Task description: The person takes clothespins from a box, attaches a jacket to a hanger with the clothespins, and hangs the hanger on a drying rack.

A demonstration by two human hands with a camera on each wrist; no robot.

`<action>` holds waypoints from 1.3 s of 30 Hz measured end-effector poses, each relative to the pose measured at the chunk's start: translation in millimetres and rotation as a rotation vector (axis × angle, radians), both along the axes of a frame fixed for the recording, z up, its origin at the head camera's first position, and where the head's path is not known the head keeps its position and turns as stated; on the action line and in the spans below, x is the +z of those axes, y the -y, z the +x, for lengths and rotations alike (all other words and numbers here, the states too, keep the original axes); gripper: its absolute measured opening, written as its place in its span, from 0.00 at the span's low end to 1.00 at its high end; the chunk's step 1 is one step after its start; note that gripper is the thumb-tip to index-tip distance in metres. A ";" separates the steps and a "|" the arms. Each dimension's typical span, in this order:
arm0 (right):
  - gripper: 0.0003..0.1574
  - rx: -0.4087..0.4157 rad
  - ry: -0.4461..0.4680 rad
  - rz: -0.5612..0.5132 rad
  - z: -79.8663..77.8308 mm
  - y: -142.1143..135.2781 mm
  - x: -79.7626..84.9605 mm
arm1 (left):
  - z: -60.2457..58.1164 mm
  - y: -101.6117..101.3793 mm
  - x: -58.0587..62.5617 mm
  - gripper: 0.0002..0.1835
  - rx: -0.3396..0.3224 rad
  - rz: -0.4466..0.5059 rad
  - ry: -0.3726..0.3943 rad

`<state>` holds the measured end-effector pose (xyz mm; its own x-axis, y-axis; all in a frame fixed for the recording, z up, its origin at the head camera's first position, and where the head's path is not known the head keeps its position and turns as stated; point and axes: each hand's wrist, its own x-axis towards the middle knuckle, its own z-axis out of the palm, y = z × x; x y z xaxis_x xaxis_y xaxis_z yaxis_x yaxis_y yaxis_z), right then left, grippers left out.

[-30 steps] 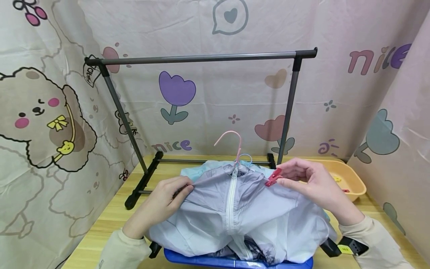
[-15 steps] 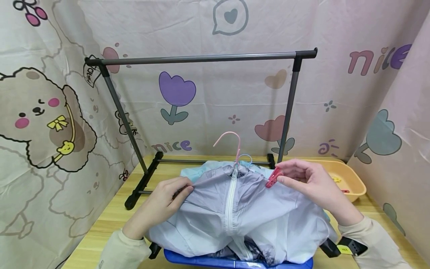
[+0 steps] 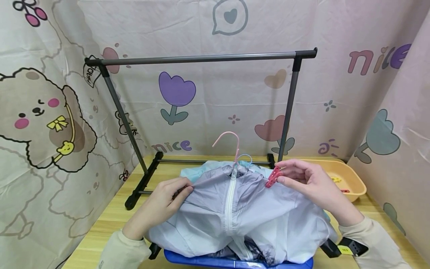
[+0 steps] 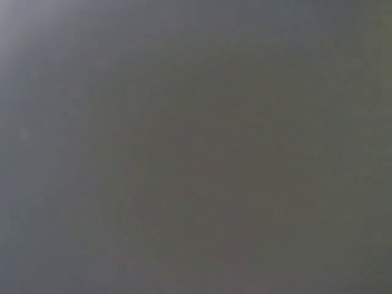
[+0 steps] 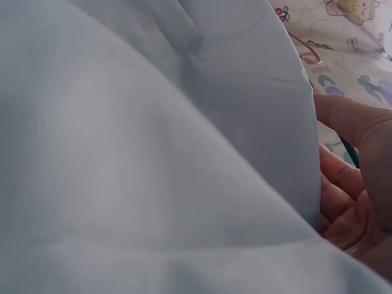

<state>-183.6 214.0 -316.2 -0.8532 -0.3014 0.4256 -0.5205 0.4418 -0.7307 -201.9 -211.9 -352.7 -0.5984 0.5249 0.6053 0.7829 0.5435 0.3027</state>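
Observation:
A pale grey-lilac zip-up jacket [image 3: 208, 209] lies spread on a pink hanger [image 3: 238, 144], its hook standing up at the collar. My left hand [image 3: 168, 196] pinches the jacket's left shoulder between thumb and fingers. At the other shoulder, my right hand [image 3: 310, 183] has thumb and fingertips at a red clothespin [image 3: 273, 177], whose jaws are at the cloth. In the right wrist view, jacket fabric [image 5: 153, 153] fills most of the picture, with part of the right hand [image 5: 349, 190] at the right edge. Only a dark blur shows in the left wrist view.
Behind the jacket stands a dark metal clothes rack [image 3: 201, 58]. A light-blue garment [image 3: 195, 171] with a blue hook [image 3: 248, 157] lies beneath the jacket. A blue tub [image 3: 235, 263] is in front. A yellow basin [image 3: 357, 183] with small clips sits at right.
The red clothespin has turned slightly steeper, and the right fingers have eased their squeeze on it. The hanger hook has tipped a little left. The left hand stays in place.

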 end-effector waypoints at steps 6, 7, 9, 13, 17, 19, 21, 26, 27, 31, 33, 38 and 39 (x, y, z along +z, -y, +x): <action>0.25 0.011 0.022 0.004 1.0 -1.8 -0.2 | 0.1 -0.1 -1.2 0.09 0.008 0.001 0.000; 0.25 0.010 0.027 0.011 1.2 -2.4 -0.4 | 0.1 -0.1 -1.3 0.09 0.009 0.000 0.000; 0.26 0.009 0.043 0.028 1.4 -3.6 -0.8 | 0.2 -0.3 -1.5 0.09 0.011 0.000 0.000; 0.25 0.012 0.092 0.072 1.6 -6.2 -1.7 | 0.3 -0.3 -1.6 0.09 0.014 0.000 0.001; 0.18 0.036 0.126 0.107 1.8 -8.2 -2.9 | 0.5 -0.2 -1.6 0.09 0.011 0.004 0.003; 0.14 0.047 0.124 0.120 1.7 -8.8 -3.4 | 0.5 -0.1 -1.6 0.09 0.009 0.006 0.003; 0.10 0.057 0.111 0.125 1.4 -9.0 -3.8 | 0.6 -0.1 -1.7 0.10 0.006 0.008 0.002; 0.06 0.078 0.064 0.134 -0.2 -9.3 -6.1 | 0.8 0.0 -1.8 0.10 0.005 0.011 0.004; 0.06 0.080 0.057 0.135 -0.6 -9.3 -6.7 | 0.9 0.0 -1.9 0.10 0.006 0.012 0.004; 0.06 0.075 0.045 0.124 -1.3 -9.1 -8.7 | 1.0 0.4 -2.3 0.10 0.006 0.014 0.002; 0.06 0.071 0.043 0.117 -1.6 -8.7 -9.3 | 0.9 1.0 -2.6 0.09 0.005 0.017 0.002; 0.06 0.063 0.041 0.113 -1.7 -8.3 -10.1 | 0.9 4.7 -3.7 0.09 0.008 0.026 0.008; 0.06 0.060 0.040 0.114 -1.7 -8.2 -10.2 | 1.1 5.6 -3.7 0.09 0.011 0.025 0.010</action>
<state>-185.3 222.2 -326.4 -0.8478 -0.3967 0.3518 -0.5200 0.4920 -0.6982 -200.8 -217.5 -356.3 -0.6100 0.5034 0.6120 0.7740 0.5440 0.3240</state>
